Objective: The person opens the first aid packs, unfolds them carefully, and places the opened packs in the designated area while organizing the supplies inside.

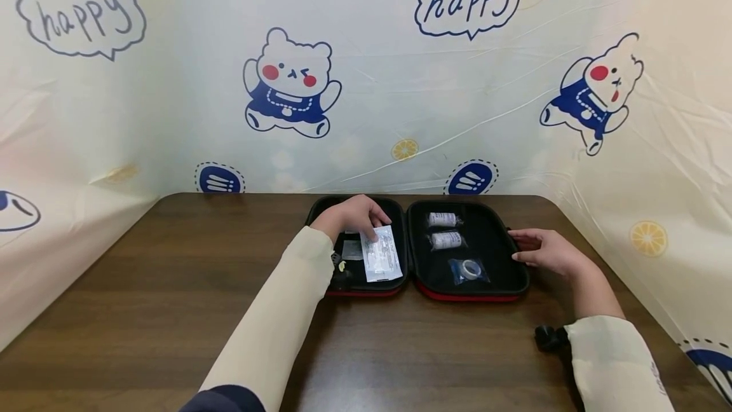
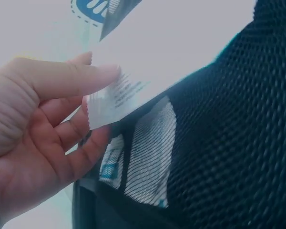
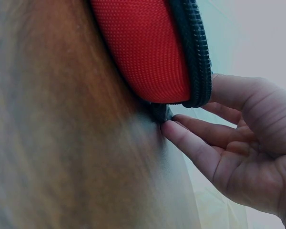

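A black-lined red zip case lies unfolded on the table. Over its left half, my left hand pinches one end of a flat white packet with printed text. In the left wrist view, thumb and fingers of the left hand meet at the packet's serrated edge. My right hand holds the outer right edge of the case. In the right wrist view, the thumb is at the zipped rim and other fingertips are low beside the case's underside.
The right half holds two white wrapped rolls and a roll of tape in a clear bag. Behind mesh in the left half sit small packets. The brown wooden table meets a printed cloth backdrop behind.
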Motion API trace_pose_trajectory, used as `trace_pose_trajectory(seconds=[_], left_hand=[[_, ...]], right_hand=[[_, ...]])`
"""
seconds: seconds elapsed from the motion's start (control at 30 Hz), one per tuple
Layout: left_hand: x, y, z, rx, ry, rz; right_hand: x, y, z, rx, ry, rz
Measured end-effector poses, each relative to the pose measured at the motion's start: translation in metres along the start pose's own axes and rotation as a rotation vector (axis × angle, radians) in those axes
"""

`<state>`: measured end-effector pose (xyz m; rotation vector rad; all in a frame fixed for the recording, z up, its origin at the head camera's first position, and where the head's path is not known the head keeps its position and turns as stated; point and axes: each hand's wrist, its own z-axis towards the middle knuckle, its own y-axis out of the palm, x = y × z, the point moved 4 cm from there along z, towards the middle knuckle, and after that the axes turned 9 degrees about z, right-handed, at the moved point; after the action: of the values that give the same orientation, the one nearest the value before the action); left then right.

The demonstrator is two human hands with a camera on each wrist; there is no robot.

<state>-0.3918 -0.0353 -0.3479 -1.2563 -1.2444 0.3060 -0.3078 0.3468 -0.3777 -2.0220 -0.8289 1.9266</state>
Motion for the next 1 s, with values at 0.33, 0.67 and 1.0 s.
trace_pose_trajectory(seconds=[0.33,0.67,1.0], left_hand=[[-0.001,-0.022,-0.022,0.001,-0.011,-0.031],[-0.014,-0.037,-0.041,0.019,-0.015,-0.217],[-0.028,-0.040,-0.054,0.104,-0.015,-0.388]], right_hand=[[-0.002,0.001,-0.001,-0.002,-0.009,-0.016],[-0.001,0.002,-0.003,-0.008,0.005,-0.012],[-0.001,0.002,-0.003,-0.002,0.003,-0.019]])
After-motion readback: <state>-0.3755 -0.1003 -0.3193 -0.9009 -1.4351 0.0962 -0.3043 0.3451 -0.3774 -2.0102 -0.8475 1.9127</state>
